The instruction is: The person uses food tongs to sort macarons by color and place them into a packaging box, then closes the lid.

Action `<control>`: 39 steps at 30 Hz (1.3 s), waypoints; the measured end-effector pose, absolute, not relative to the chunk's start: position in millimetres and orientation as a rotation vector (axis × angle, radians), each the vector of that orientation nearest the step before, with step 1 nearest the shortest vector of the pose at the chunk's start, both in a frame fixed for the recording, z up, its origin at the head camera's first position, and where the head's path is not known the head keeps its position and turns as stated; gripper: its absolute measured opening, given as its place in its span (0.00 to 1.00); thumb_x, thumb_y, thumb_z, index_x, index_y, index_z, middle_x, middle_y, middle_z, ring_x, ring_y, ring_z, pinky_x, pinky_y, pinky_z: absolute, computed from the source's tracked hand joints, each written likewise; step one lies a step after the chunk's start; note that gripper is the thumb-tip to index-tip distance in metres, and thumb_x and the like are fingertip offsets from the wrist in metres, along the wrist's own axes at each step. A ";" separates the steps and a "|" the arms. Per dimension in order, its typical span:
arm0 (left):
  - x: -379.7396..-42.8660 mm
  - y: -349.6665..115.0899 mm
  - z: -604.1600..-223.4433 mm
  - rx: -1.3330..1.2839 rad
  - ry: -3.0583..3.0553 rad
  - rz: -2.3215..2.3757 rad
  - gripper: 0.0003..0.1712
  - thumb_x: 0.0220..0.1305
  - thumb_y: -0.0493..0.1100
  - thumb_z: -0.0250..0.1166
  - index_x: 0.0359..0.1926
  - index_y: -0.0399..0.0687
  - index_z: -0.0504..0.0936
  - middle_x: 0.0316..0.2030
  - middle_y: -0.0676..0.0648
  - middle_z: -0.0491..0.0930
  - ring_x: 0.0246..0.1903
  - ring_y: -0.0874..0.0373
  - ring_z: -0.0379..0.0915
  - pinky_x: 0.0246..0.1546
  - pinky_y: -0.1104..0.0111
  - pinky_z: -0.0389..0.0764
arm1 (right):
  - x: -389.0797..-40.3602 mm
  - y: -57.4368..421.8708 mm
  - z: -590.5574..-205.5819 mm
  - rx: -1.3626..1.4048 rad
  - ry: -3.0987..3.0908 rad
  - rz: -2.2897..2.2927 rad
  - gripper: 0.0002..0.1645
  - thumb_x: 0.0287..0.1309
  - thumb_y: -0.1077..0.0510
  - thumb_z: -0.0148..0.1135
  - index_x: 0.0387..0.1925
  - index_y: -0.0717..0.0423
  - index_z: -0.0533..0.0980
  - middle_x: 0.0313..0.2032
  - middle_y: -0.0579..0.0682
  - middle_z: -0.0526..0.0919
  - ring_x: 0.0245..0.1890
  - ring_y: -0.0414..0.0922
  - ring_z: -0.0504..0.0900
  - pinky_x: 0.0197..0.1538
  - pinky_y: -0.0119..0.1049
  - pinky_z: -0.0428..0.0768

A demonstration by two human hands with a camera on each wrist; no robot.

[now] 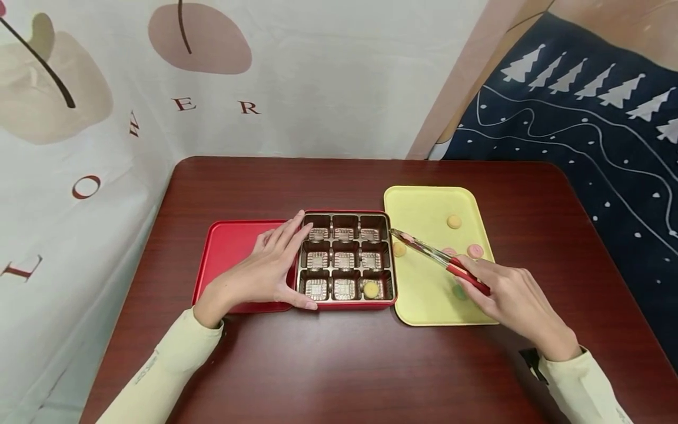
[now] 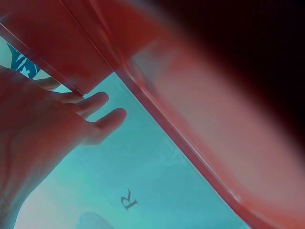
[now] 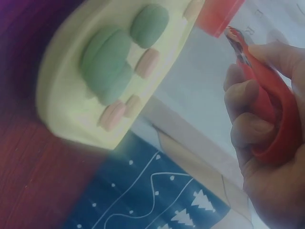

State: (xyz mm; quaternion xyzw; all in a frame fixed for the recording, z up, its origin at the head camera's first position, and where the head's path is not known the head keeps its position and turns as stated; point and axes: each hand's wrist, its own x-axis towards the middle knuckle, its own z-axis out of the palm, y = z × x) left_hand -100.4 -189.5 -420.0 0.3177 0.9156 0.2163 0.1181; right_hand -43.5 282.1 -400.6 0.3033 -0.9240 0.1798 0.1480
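My left hand point(image 1: 270, 265) rests along the left side of a red box point(image 1: 349, 305), its thumb at the near corner and straight fingers at the far one. Inside the box is a dark divided insert with several compartments; a yellow macaron point(image 1: 371, 289) lies in the near right one. My right hand point(image 1: 511, 294) holds red-handled metal tongs point(image 1: 431, 252), their tips by the box's right rim. Below and around them is a yellow tray point(image 1: 424, 309) with yellow macarons point(image 1: 454, 221), pink macarons point(image 1: 475, 251) and a green macaron point(image 1: 459, 291), partly hidden by the hand.
A red lid point(image 1: 238, 241) lies on the brown table point(image 1: 296, 365), left of the box and partly under my left hand. A white printed cloth point(image 1: 339, 76) hangs behind the table. Dark blue fabric with white trees point(image 1: 572, 141) is at the right.
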 end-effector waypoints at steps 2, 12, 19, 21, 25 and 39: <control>-100.6 -188.4 -419.9 0.927 2.676 0.632 0.89 0.44 0.85 0.77 0.88 0.42 0.40 0.88 0.39 0.31 0.84 0.38 0.36 0.74 0.33 0.48 | -44.0 279.5 -399.3 0.873 -2.675 0.526 0.38 0.81 0.27 0.48 0.70 0.47 0.83 0.42 0.50 0.93 0.18 0.35 0.73 0.19 0.23 0.57; -100.6 -187.9 -419.4 0.927 2.680 0.633 0.89 0.44 0.84 0.78 0.88 0.41 0.41 0.87 0.38 0.31 0.84 0.39 0.36 0.74 0.33 0.48 | -48.9 266.3 -401.6 0.979 -2.568 0.536 0.34 0.84 0.34 0.48 0.61 0.55 0.86 0.25 0.40 0.77 0.19 0.32 0.63 0.18 0.29 0.65; -100.5 -188.3 -419.5 0.922 2.679 0.628 0.89 0.44 0.84 0.78 0.88 0.41 0.41 0.88 0.39 0.30 0.84 0.39 0.35 0.74 0.33 0.48 | -51.0 259.0 -402.9 0.986 -2.610 0.593 0.35 0.83 0.32 0.49 0.59 0.55 0.86 0.31 0.43 0.85 0.21 0.33 0.68 0.20 0.29 0.68; -100.9 -188.5 -419.9 0.925 2.679 0.625 0.89 0.44 0.84 0.78 0.88 0.42 0.41 0.88 0.39 0.30 0.84 0.39 0.36 0.74 0.33 0.48 | -50.7 257.7 -403.3 0.987 -2.628 0.610 0.30 0.82 0.36 0.56 0.59 0.54 0.87 0.35 0.45 0.88 0.22 0.33 0.70 0.21 0.29 0.70; -100.8 -188.8 -420.0 0.926 2.679 0.623 0.89 0.44 0.84 0.78 0.88 0.42 0.41 0.88 0.40 0.30 0.84 0.39 0.36 0.74 0.34 0.47 | -49.5 255.6 -404.2 1.004 -2.659 0.629 0.22 0.68 0.52 0.76 0.61 0.51 0.86 0.38 0.44 0.88 0.23 0.33 0.71 0.22 0.30 0.72; -101.3 -188.4 -419.6 0.933 2.683 0.620 0.89 0.44 0.84 0.78 0.88 0.41 0.41 0.88 0.39 0.31 0.84 0.40 0.36 0.74 0.32 0.46 | -49.0 248.7 -410.8 1.052 -2.670 0.616 0.29 0.56 0.61 0.79 0.61 0.51 0.84 0.34 0.41 0.85 0.23 0.33 0.72 0.23 0.28 0.71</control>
